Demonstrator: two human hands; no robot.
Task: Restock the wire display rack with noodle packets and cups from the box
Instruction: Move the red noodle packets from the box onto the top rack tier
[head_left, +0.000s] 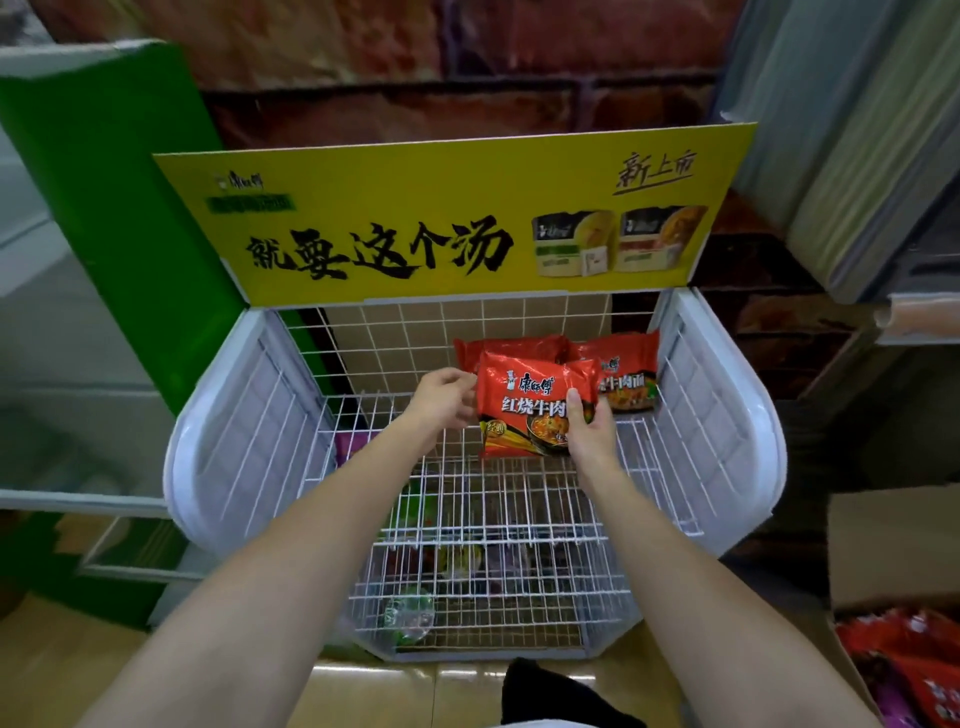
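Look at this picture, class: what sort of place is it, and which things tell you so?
Most likely a small shop. A wire display rack carries a yellow advertising sign, red noodle packets lie on its top shelf, and a cardboard box of more packets sits beside it.

Both forearms rise bare and sleeveless from the frame's lower edge to the hands, left hand (445, 397) and right hand (589, 427), with no rings, watch or gloves.
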